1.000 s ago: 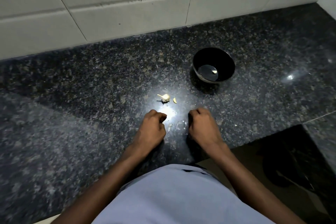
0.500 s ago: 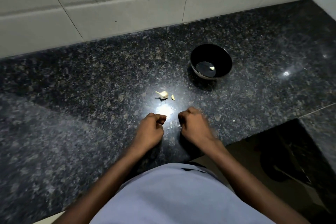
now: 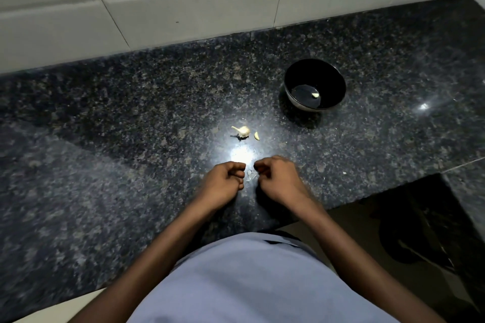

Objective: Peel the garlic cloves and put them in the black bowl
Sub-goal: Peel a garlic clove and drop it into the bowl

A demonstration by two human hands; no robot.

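A black bowl [image 3: 340, 78] stands on the dark granite counter [image 3: 131, 126] at the right, with one pale peeled clove [image 3: 315, 95] lying in it. Left of the bowl and nearer to me lies a small garlic piece with a stem [image 3: 242, 130], and a loose clove [image 3: 256, 136] is just right of it. My left hand [image 3: 224, 182] and my right hand [image 3: 279, 181] rest on the counter below the garlic, both with fingers curled in. Nothing shows inside either hand. Thin scraps of garlic skin [image 3: 250, 176] lie between the two hands.
A white tiled wall [image 3: 183, 2] runs along the back of the counter. The counter's front edge [image 3: 367, 199] steps down at the lower right to a dark lower area. A bright light reflection [image 3: 241, 155] glares just beyond my hands.
My right hand has slid left, closer to my left hand. The left hand has stayed put with its fingers curled. The garlic and the bowl have not moved.
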